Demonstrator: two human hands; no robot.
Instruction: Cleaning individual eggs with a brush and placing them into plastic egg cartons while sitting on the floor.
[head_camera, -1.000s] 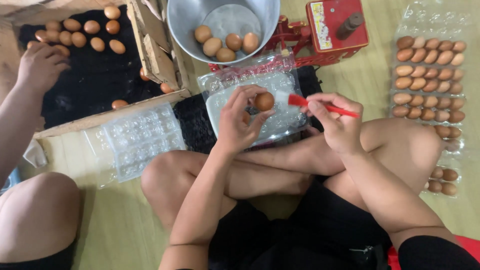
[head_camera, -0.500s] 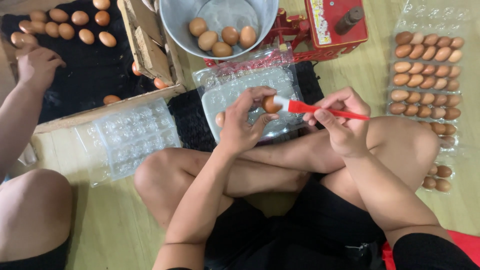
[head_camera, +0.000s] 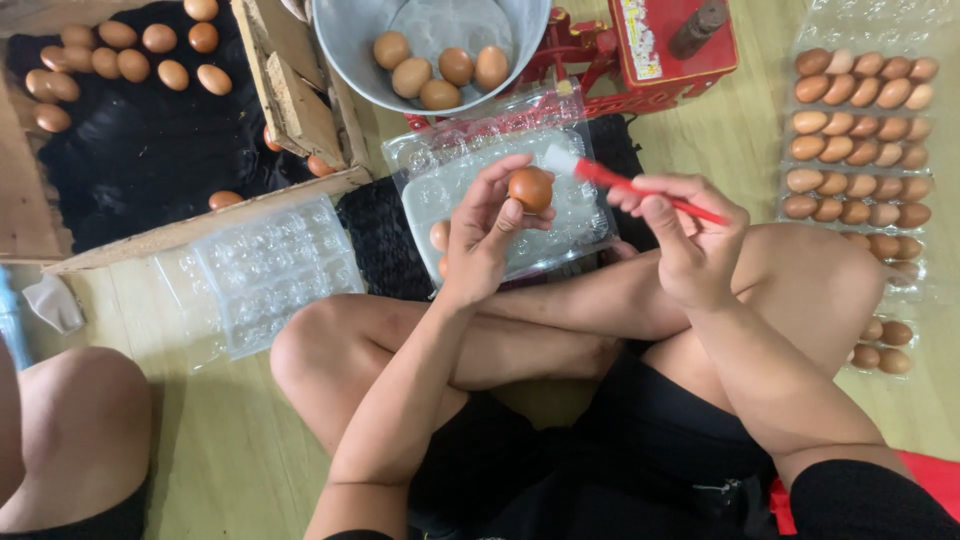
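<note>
A brown egg held up in the left hand, a red-handled brush with pale bristles in the right hand.

The left hand's fingertips close around the round brown egg above a clear plastic egg tray lying on the wooden floor; the right hand pinches the brush handle, its bristle tip just beside the egg at 2 o'clock. At 12 o'clock from the egg sits a grey metal bowl with five brown eggs, touching a red metal scale. At 3 o'clock, well apart, lie filled clear cartons of brown eggs. At 9 o'clock lies an empty clear tray; beyond it, loose eggs rest on a black cloth.
</note>
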